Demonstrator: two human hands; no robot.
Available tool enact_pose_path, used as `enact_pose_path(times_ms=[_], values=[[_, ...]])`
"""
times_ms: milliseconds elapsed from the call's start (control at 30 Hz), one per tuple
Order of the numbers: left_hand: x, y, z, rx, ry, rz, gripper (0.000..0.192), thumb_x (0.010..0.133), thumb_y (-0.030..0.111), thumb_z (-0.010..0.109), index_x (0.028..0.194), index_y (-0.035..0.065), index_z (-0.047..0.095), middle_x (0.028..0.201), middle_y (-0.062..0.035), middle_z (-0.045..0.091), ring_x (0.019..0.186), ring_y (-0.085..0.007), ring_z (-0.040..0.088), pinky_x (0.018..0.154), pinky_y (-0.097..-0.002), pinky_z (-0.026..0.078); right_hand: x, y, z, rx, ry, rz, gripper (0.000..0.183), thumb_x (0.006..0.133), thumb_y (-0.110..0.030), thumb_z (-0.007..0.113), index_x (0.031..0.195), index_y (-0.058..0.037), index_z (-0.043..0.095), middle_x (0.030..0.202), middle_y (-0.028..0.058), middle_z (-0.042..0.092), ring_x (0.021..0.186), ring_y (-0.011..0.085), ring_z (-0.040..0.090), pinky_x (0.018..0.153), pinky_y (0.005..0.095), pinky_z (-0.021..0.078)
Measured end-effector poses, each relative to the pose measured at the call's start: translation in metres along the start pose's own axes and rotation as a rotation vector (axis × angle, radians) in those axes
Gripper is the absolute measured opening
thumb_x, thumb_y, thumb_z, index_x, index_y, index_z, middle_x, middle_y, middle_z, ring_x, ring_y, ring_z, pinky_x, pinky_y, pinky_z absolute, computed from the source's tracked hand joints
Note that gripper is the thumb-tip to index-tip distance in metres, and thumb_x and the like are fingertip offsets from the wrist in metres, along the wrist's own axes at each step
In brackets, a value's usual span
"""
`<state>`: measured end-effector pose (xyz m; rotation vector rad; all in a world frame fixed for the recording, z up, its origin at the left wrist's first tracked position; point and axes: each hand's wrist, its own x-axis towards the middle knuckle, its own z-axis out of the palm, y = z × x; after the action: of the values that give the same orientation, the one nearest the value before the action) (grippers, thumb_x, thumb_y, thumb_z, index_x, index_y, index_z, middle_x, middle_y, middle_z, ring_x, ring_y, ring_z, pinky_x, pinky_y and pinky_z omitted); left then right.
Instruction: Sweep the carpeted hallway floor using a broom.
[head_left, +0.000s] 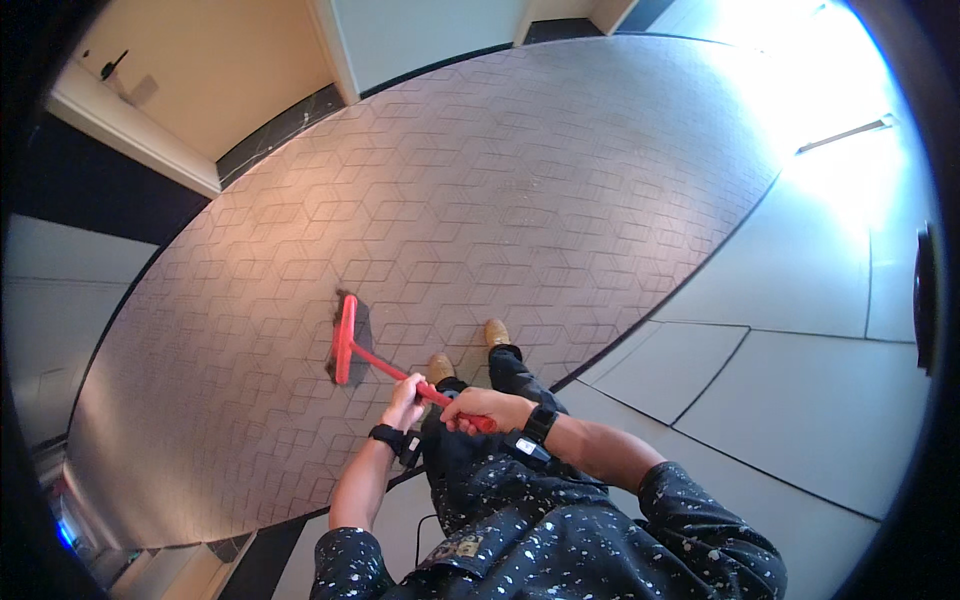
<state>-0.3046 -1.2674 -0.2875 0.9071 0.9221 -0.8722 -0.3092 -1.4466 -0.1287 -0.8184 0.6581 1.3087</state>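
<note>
A push broom (346, 339) with a red head and dark bristles rests on the patterned carpet (450, 187), to the left of my feet. Its red handle slants from the head up to my body. Around the middle of the handle my left hand (405, 401) is closed. Nearer its end, my right hand (487, 410) grips the same handle, whose red tip shows just past the fingers. Black bands with small devices are on both wrists.
My tan shoes (495, 333) stand on the carpet close to the broom. Pale wall panels (810, 390) run along the right. A door (210, 67) with a dark handle is at the upper left, beside a pale wall (427, 37). Bright light comes from the upper right.
</note>
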Motion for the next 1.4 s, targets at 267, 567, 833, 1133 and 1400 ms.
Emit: enact_pose_path(times_ms=[267, 567, 833, 1133, 1400], values=[[0.050, -0.016, 0.014, 0.150, -0.184, 0.031, 0.015, 0.075, 0.016, 0.052, 0.061, 0.0121, 0.045, 0.059, 0.0005, 0.043, 0.055, -0.0111, 0.042, 0.045, -0.0269, 0.036, 0.015, 0.009, -0.023, 0.234, 0.111, -0.104, 0.018, 0.079, -0.006, 0.051, 0.063, -0.0058, 0.044, 0.054, -0.0025, 0.042, 0.041, 0.0052, 0.039, 0.035, 0.0193, 0.0293], [0.082, 0.007, 0.204, 0.450, -0.555, 0.023, 0.017, 0.076, 0.016, 0.051, 0.063, 0.0061, 0.048, 0.057, -0.0035, 0.048, 0.051, -0.0155, 0.049, 0.046, -0.0285, 0.040, -0.060, -0.016, -0.022, 0.128, 0.650, -0.376, 0.012, 0.076, -0.005, 0.049, 0.066, -0.0027, 0.043, 0.054, -0.0005, 0.042, 0.039, 0.0073, 0.039, 0.034, 0.0218, 0.0291], [0.038, 0.010, 0.195, 0.421, -0.540, 0.016, 0.017, 0.077, 0.015, 0.050, 0.062, 0.0081, 0.047, 0.056, -0.0017, 0.047, 0.052, -0.0140, 0.048, 0.049, -0.0282, 0.042, -0.102, 0.004, -0.034, 0.163, 0.497, -0.360, 0.005, 0.080, -0.006, 0.047, 0.083, -0.0030, 0.045, 0.057, -0.0058, 0.038, 0.041, 0.0023, 0.035, 0.036, 0.0177, 0.0279], [0.012, -0.030, 0.015, 0.133, -0.088, 0.036, 0.015, 0.075, 0.017, 0.052, 0.064, 0.0112, 0.045, 0.061, -0.0005, 0.046, 0.055, -0.0121, 0.047, 0.049, -0.0273, 0.042, -0.024, 0.002, -0.009, -0.250, 0.167, -0.031, 0.019, 0.075, -0.012, 0.053, 0.058, -0.0047, 0.048, 0.051, -0.0033, 0.047, 0.039, 0.0041, 0.043, 0.033, 0.0181, 0.0319], [0.062, -0.074, 0.007, 0.009, -0.014, -0.043, 0.012, 0.073, 0.013, 0.051, 0.064, 0.0134, 0.044, 0.063, 0.0003, 0.043, 0.061, -0.0113, 0.044, 0.053, -0.0261, 0.039, 0.004, 0.006, -0.059, -0.314, 0.087, -0.168, 0.016, 0.071, -0.012, 0.057, 0.059, -0.0030, 0.052, 0.050, -0.0008, 0.049, 0.037, 0.0072, 0.043, 0.033, 0.0208, 0.0308]])
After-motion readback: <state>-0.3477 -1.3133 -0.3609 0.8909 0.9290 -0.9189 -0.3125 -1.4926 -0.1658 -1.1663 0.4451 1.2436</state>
